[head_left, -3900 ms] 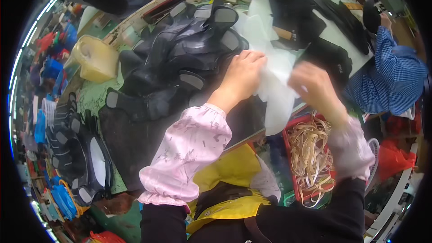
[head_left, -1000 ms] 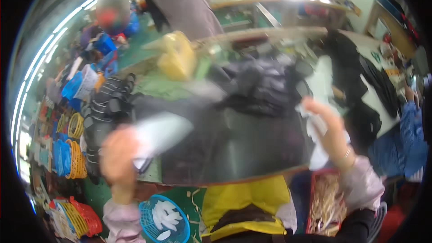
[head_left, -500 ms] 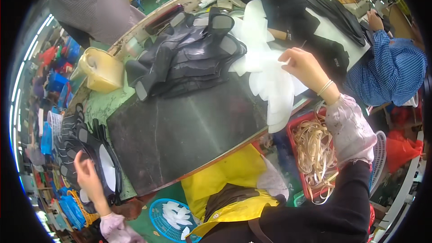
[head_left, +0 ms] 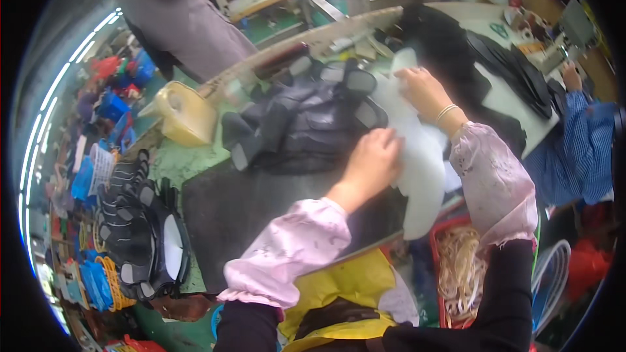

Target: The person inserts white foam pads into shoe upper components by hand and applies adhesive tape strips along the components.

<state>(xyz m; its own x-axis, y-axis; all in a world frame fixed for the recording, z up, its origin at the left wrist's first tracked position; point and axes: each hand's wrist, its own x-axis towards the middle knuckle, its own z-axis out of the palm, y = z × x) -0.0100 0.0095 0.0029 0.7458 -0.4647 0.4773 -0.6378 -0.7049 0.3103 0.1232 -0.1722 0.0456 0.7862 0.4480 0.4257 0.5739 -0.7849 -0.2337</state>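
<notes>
A pile of white, leaf-shaped cut pieces [head_left: 420, 195] lies across the right part of the dark work mat [head_left: 215, 215]. My right hand [head_left: 427, 94] is over the far part of this pile, fingertips pinched together at a white piece. Closer to me, my left hand [head_left: 372, 163] has its fingers bunched at the pile's left edge; it is blurred, and what its fingertips hold is hidden. Beyond my left hand sits a heap of black shoe-upper-like pieces [head_left: 300, 117] with grey patches.
A yellowish plastic jug [head_left: 189, 117] stands at the table's left, with more black pieces [head_left: 143, 228] nearer me. Red basket [head_left: 435, 254] of tan strips sits below the right edge. Black material [head_left: 443, 45] lies at the back. One co-worker [head_left: 189, 26] stands far left; another's blue checked sleeve [head_left: 577, 137] is at right.
My left hand has moved from the black pieces at the far left across to the white pile. My right hand stays by the pile, pinched. The whole view has shifted.
</notes>
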